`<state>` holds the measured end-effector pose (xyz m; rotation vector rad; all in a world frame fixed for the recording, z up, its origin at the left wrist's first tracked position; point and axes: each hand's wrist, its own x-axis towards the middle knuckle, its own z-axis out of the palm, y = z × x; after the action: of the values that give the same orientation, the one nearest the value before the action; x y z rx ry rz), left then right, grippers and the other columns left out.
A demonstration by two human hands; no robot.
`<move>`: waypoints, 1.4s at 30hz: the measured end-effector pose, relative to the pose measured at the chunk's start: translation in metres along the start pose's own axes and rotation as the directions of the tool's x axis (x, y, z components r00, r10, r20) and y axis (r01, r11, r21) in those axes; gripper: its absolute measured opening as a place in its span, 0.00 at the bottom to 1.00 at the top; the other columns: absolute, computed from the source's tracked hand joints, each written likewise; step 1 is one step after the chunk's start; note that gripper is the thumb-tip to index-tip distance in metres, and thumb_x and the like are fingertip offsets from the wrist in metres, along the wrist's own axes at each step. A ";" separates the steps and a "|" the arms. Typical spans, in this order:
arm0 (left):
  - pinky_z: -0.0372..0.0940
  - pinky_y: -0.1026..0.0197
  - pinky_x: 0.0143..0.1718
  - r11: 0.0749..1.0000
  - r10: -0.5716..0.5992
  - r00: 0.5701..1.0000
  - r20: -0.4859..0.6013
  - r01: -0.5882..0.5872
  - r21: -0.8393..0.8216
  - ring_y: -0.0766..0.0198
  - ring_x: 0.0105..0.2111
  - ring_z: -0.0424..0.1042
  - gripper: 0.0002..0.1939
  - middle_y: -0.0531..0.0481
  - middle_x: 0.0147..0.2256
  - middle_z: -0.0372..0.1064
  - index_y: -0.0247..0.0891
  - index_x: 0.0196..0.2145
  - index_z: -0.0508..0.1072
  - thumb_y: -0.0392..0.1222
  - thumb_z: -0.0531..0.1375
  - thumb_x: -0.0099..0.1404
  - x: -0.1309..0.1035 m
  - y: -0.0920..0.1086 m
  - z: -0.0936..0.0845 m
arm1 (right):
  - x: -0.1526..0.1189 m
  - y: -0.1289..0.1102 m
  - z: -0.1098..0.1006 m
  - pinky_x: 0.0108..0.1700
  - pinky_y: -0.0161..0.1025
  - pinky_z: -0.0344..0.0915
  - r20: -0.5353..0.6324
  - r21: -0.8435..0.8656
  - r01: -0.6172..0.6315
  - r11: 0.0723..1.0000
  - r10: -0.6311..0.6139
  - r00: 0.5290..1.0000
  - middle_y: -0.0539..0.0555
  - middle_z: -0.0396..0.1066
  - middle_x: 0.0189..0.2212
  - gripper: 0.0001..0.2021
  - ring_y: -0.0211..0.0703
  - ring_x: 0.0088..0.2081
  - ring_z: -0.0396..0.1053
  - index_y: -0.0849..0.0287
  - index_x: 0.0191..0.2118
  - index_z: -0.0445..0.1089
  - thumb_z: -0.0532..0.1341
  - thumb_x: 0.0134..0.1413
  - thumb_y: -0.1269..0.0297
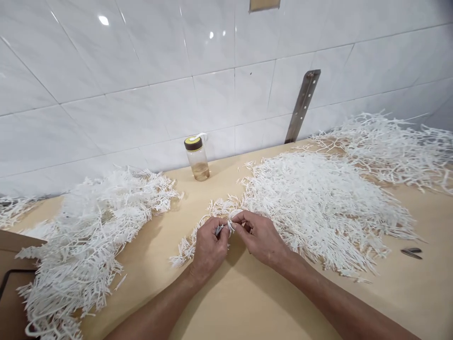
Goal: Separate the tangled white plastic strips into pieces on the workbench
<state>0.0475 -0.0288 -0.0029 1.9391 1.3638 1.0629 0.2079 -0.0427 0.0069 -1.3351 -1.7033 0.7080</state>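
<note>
Together, both hands pinch a small sprig of thin white strands

The left hand (pixel 211 243) and the right hand (pixel 262 238) meet tip to tip, thumbs and forefingers closed on the small sprig of thin white strands (pixel 230 226) above the tan tabletop (pixel 265 304). Its visible strands seem to run near to far, fanning slightly; fingers hide the rest, so its full long axis is unclear. Just right lies a broad heap of short white strands (pixel 311 203); well left, a tangled white pile (pixel 106 226). Farther off stands a clear bottle with a dark, yellow-ringed lid (pixel 198 160), brownish liquid low inside. A brown box (pixel 17 257) is cut off at the left edge, its contents unseen.
</note>
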 end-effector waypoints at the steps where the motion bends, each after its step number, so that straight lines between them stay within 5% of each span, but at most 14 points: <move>1: 0.63 0.64 0.31 1.000 0.008 1.000 0.008 -0.008 0.009 0.64 0.29 0.71 0.09 0.50 0.29 0.73 0.38 0.34 0.76 0.34 0.55 0.62 0.000 0.000 0.000 | 0.000 0.001 0.001 0.31 0.35 0.62 -0.001 0.008 -0.003 1.000 0.003 1.000 0.49 0.73 0.29 0.07 0.37 0.28 0.68 0.58 0.37 0.72 0.57 0.60 0.67; 13: 0.64 0.63 0.34 0.990 0.106 0.993 0.059 -0.111 0.092 0.64 0.30 0.71 0.08 0.52 0.29 0.73 0.40 0.34 0.75 0.34 0.56 0.63 0.000 -0.004 -0.001 | -0.005 0.008 0.008 0.36 0.37 0.62 0.025 -0.289 0.166 0.943 -0.166 0.986 0.54 0.71 0.37 0.10 0.39 0.34 0.68 0.59 0.40 0.70 0.52 0.66 0.70; 26: 0.61 0.62 0.28 0.977 0.154 0.988 0.019 -0.155 0.144 0.63 0.25 0.67 0.09 0.53 0.24 0.69 0.40 0.27 0.72 0.39 0.55 0.63 0.003 -0.011 -0.003 | 0.001 0.002 0.023 0.33 0.35 0.60 -0.057 -0.161 -0.135 0.978 0.128 0.990 0.49 0.72 0.27 0.06 0.38 0.30 0.68 0.57 0.32 0.69 0.56 0.58 0.72; 30: 0.60 0.63 0.27 0.983 0.137 0.990 0.016 -0.138 0.120 0.64 0.25 0.66 0.09 0.52 0.24 0.68 0.39 0.27 0.72 0.38 0.54 0.63 0.001 -0.008 -0.004 | 0.000 -0.001 0.024 0.34 0.37 0.60 -0.052 -0.306 -0.041 0.951 0.026 0.998 0.53 0.72 0.31 0.06 0.41 0.32 0.68 0.58 0.35 0.66 0.54 0.62 0.70; 34: 0.59 0.64 0.27 0.991 0.119 0.993 -0.009 -0.119 0.067 0.64 0.25 0.65 0.08 0.53 0.24 0.66 0.39 0.28 0.70 0.37 0.54 0.64 -0.005 -0.006 -0.007 | 0.004 0.002 0.012 0.27 0.36 0.57 -0.117 -0.452 -0.019 0.892 -0.038 0.992 0.56 0.71 0.28 0.09 0.40 0.25 0.65 0.60 0.34 0.65 0.50 0.62 0.74; 37: 0.60 0.64 0.27 0.996 0.084 0.996 0.021 -0.083 -0.009 0.65 0.25 0.66 0.08 0.53 0.24 0.67 0.38 0.28 0.71 0.38 0.55 0.64 -0.008 -0.005 -0.008 | 0.006 0.003 -0.008 0.28 0.36 0.60 -0.270 -0.363 -0.090 0.927 -0.012 0.963 0.51 0.70 0.24 0.06 0.40 0.24 0.66 0.58 0.34 0.66 0.54 0.60 0.68; 42: 0.60 0.65 0.28 0.994 -0.004 0.999 0.033 0.007 -0.110 0.67 0.25 0.66 0.08 0.53 0.25 0.69 0.38 0.28 0.74 0.37 0.55 0.63 -0.005 -0.003 -0.007 | 0.006 0.003 -0.040 0.28 0.36 0.60 -0.367 -0.340 -0.105 0.935 -0.029 0.930 0.48 0.67 0.20 0.04 0.38 0.21 0.64 0.56 0.33 0.66 0.57 0.57 0.63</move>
<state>0.0390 -0.0328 -0.0033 1.8641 1.2652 1.0755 0.2441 -0.0387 0.0254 -1.6354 -1.5423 0.1488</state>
